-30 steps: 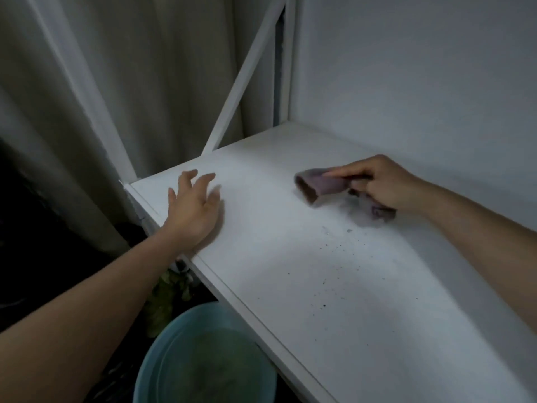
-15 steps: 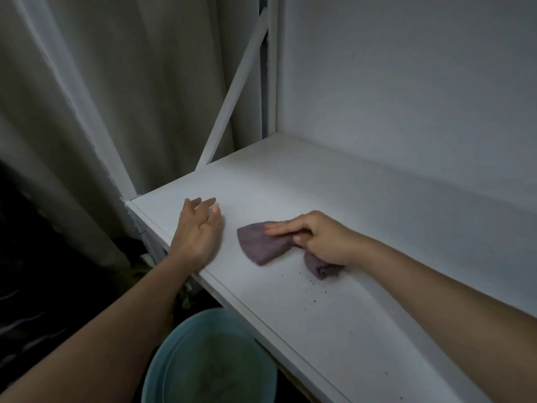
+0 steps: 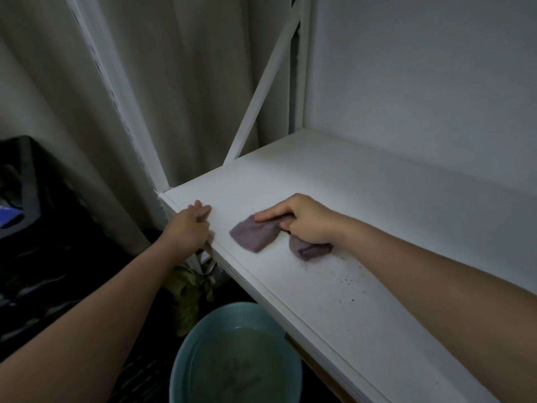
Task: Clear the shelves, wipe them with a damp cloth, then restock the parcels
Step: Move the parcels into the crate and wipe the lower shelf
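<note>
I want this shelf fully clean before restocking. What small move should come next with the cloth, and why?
Probably draw the purple cloth, held by the right hand, back toward the dark specks on the shelf; they lie nearer the camera than the cloth, unwiped. The left hand rests at the shelf's front edge.

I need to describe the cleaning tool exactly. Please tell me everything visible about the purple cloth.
The purple cloth is a small, soft, dull-purple rag, crumpled and partly folded. It lies on the white shelf near its front edge. The right hand presses on its middle, so one flap shows left of the hand and another below it. Dark specks lie just beside it.
</note>
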Demonstrator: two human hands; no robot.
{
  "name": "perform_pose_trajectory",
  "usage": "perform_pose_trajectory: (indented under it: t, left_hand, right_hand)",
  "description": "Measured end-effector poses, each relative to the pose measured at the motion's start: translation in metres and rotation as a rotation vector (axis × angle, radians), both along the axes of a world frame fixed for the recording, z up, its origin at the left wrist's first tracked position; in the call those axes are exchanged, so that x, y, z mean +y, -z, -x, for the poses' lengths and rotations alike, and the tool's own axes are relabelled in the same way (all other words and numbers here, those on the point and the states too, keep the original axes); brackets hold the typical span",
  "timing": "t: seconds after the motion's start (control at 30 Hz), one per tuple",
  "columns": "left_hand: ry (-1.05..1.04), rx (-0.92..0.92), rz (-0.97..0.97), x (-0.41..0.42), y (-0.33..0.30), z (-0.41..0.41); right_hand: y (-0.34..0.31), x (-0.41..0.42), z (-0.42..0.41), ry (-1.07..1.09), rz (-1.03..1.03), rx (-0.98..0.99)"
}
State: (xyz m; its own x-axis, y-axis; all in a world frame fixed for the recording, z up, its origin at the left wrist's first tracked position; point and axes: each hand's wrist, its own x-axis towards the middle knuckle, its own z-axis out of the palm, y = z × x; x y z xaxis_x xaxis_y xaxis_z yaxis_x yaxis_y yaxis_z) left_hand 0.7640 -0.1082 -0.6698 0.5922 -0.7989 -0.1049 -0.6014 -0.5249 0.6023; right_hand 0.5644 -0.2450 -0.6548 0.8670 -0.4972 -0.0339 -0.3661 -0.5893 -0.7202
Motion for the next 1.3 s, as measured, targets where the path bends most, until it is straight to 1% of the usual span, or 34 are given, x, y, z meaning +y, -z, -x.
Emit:
perform_pose_trajectory:
  t: [0.03,0.07,0.13,0.17,0.23,0.27,0.3,0.4,0.5,0.57,0.63,0.67,0.7,0.77,0.8,0.83,0.87,0.97,1.03,1.13,1.17,1.2,1.27,1.3]
  left_hand:
    - [-0.016,-0.019,-0.045,0.000,-0.001,-0.002]
    - [-0.049,-0.028,-0.061,-0.001,-0.001,-0.004]
    - [-0.075,0.000,-0.033,0.000,-0.001,-0.004]
    - [-0.076,0.019,-0.001,0.001,0.002,-0.004]
    - [-0.083,0.051,0.058,0.001,0.008,-0.007]
    - [-0.082,0.075,0.075,0.001,0.010,-0.008]
    - [-0.080,0.083,0.094,0.000,0.012,-0.008]
    - [-0.100,0.105,0.144,-0.003,0.019,-0.012]
    - [-0.089,0.139,0.215,-0.009,0.023,-0.014]
    - [-0.106,0.218,0.340,-0.010,0.023,-0.016]
    - [-0.222,0.353,0.533,0.000,0.020,-0.012]
    - [-0.305,0.385,0.622,0.008,0.021,-0.011]
    - [-0.396,0.354,0.679,0.019,0.020,-0.013]
    - [-0.537,0.159,0.644,0.038,0.023,-0.007]
    - [-0.566,0.054,0.608,0.044,0.022,-0.001]
    - [-0.560,-0.010,0.587,0.047,0.017,0.006]
    - [-0.525,-0.033,0.584,0.045,0.011,0.014]
    - [-0.348,-0.017,0.586,0.021,-0.013,0.045]
    - [-0.205,-0.001,0.551,0.000,-0.022,0.076]
    - [-0.093,0.123,0.461,-0.021,-0.013,0.117]
    - [-0.082,0.139,0.427,-0.026,-0.006,0.123]
    - [-0.080,0.123,0.398,-0.029,0.000,0.128]
    - [-0.091,0.077,0.373,-0.032,0.008,0.128]
    - [-0.093,0.066,0.373,-0.033,0.009,0.126]
  right_hand:
    - [-0.008,-0.004,-0.004,0.027,-0.017,-0.036]
    - [-0.014,-0.013,-0.008,0.099,-0.010,-0.089]
    - [-0.015,-0.037,-0.018,0.276,0.075,-0.130]
    - [-0.011,-0.048,-0.025,0.345,0.116,-0.074]
    - [0.000,-0.057,-0.046,0.399,0.183,0.157]
    - [0.004,-0.057,-0.060,0.385,0.218,0.231]
    - [0.005,-0.054,-0.075,0.354,0.244,0.256]
    - [0.003,-0.040,-0.117,0.249,0.264,0.236]
    - [0.009,-0.026,-0.132,0.177,0.253,0.177]
    - [0.015,-0.019,-0.130,0.103,0.178,0.113]
    - [0.021,-0.016,-0.123,0.003,0.124,0.054]
    - [0.022,-0.016,-0.117,-0.045,0.122,0.036]
    - [0.021,-0.013,-0.114,-0.095,0.123,0.031]
    - [0.018,-0.007,-0.095,-0.172,0.079,0.034]
    - [0.017,-0.003,-0.082,-0.195,0.057,0.043]
    - [0.015,0.001,-0.066,-0.211,0.033,0.060]
    - [0.012,0.004,-0.049,-0.228,0.001,0.084]
    - [0.002,0.005,0.012,-0.237,-0.118,0.097]
    - [-0.005,0.002,0.053,-0.216,-0.133,0.154]
    - [-0.017,0.002,0.107,-0.161,-0.117,0.228]
    - [-0.024,0.001,0.121,-0.105,-0.113,0.194]
    - [-0.031,-0.002,0.136,-0.002,-0.117,0.111]
    - [-0.044,-0.012,0.161,0.286,-0.138,-0.115]
    - [-0.048,-0.020,0.174,0.421,-0.110,-0.211]
